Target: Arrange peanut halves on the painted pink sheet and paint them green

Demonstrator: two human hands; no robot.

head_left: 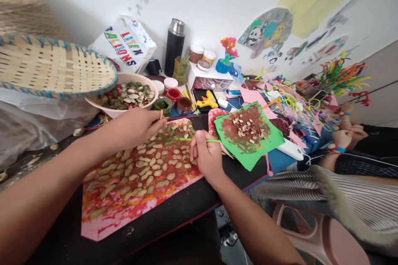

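The grip of the left hand (135, 128) is closed on a small tan piece (161, 114), pinched at the fingertips above the far edge of the paint-smeared pink sheet (93, 231); the piece is too small to identify with certainty. The grip of the right hand (209, 160) is closed around a thin green stick (214, 140), which is pointed leftward over the sheet.

The sheet is laid on a black mat (174, 220) on the blue-covered bench (280, 159). Tan peanut shells (158, 167) are spread across it; those near the far edge are coated green.

Open jars of green paint (163, 105), red paint (173, 94) and brown paint (184, 105) are lined up beyond the sheet. A pale pink bowl (120, 113) of mixed coloured shells is positioned to their left, partly beneath a woven bamboo tray (56, 66). A yellow glue gun (207, 100) is located right of the jars. Paint-stained green sheets (250, 161) bearing small shells are placed to the right. Another person's hands (348, 136) are visible at far right.
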